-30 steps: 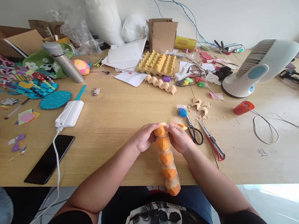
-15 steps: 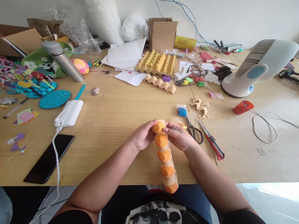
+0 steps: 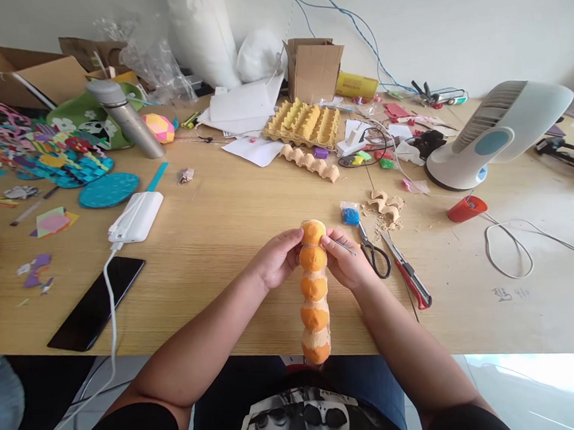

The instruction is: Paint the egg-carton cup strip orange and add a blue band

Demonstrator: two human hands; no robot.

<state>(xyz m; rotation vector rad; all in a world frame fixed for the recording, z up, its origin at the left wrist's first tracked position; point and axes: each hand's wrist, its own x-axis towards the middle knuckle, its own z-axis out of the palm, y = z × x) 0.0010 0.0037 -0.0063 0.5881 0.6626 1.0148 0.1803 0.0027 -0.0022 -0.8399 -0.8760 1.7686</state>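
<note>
A strip of egg-carton cups painted orange (image 3: 313, 291) stands lengthwise over the table's front edge, several bumps in a row. My left hand (image 3: 275, 260) grips its upper part from the left, fingers curled round it. My right hand (image 3: 345, 261) holds it from the right and pinches a thin grey pin or wire against the second bump. Black-handled scissors (image 3: 373, 254) and a red utility knife (image 3: 409, 275) lie just right of my right hand.
A blue tape roll (image 3: 350, 215), carton scraps (image 3: 385, 204), an orange cup (image 3: 464, 208), a white fan (image 3: 494, 134), and a loose cable (image 3: 511, 250) sit right. A yellow egg tray (image 3: 307, 120), a power bank (image 3: 137, 217) and a phone (image 3: 98, 303) lie elsewhere.
The orange strip has been lifted and pushed away from me, its top bump now above my fingers. A thin pin has appeared in my right hand's pinch.
</note>
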